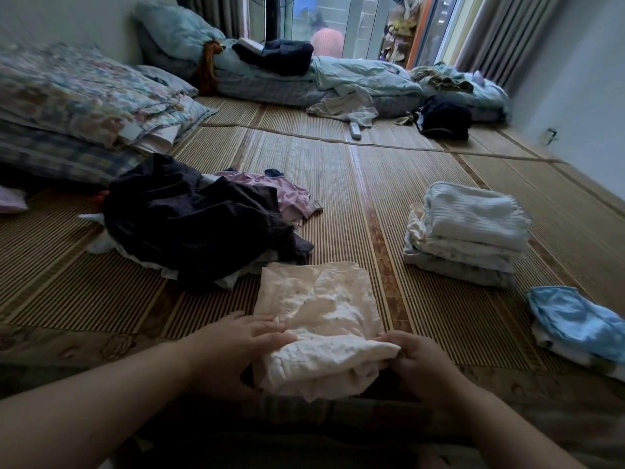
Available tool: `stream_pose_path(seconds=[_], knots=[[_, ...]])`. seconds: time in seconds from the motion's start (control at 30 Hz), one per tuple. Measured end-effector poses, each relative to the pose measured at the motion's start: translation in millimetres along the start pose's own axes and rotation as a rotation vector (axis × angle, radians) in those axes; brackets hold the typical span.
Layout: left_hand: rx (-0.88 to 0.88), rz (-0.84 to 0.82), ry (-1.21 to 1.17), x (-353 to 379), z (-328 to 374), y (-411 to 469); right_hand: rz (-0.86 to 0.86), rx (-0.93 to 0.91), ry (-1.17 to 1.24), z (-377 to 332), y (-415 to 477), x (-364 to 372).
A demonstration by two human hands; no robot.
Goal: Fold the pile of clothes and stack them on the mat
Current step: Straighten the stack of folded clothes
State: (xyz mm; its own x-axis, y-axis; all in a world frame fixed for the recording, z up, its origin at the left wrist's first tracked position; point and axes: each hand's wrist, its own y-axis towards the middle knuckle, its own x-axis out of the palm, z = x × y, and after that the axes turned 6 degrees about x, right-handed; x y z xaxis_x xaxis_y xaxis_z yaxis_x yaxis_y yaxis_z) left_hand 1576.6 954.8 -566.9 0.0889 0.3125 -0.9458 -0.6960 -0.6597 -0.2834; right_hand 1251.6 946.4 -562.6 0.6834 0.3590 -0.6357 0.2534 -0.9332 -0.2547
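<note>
1. Head view: our left hand [250, 336] and right hand [419, 357] each pinched a near corner of the cream garment [324, 309] on the mat [372, 184], probably to fold it evenly.
2. Farther off, the unfolded pile [196, 218] lay left and the folded stack [470, 231] right, seemingly kept apart.

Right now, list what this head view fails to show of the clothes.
Head view:
Unfolded pile: a dark garment covers it; the count beneath is hidden.
Cream garment: left hand and right hand grip and hide its near edge.
Blue-topped stack: cut by the right frame edge.
White object near far bedding: too small to name.
</note>
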Motion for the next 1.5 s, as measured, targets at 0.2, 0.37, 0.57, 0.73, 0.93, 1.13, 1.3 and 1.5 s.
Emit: stream_pose_path(seconds=[0.2,0.37,0.57,0.73,0.93,1.13,1.3,1.5], knots=[[0.027,0.133,0.007,23,3,-3,-0.16,-0.11,-0.604,5,-11,3],[0.003,0.195,-0.154,24,2,-1,-0.088,-0.175,-0.564,6,-10,12],[-0.075,0.293,-0.546,7,10,2,-0.039,-0.056,-0.172,3,-3,6],[-0.275,0.537,-1.015,-10,19,6,0.024,0.053,0.377,-18,-1,0],[-0.803,0.595,-0.955,-39,10,50,0.285,0.287,0.161,-56,50,-5],[-0.592,0.647,-0.371,-34,32,59,0.357,0.274,0.153,-57,76,14],[-0.485,0.157,-0.239,-25,23,76,0.32,0.094,-0.328,-48,78,19],[-0.574,0.027,-0.343,-27,12,83,0.22,0.275,-0.512,-50,89,24]])
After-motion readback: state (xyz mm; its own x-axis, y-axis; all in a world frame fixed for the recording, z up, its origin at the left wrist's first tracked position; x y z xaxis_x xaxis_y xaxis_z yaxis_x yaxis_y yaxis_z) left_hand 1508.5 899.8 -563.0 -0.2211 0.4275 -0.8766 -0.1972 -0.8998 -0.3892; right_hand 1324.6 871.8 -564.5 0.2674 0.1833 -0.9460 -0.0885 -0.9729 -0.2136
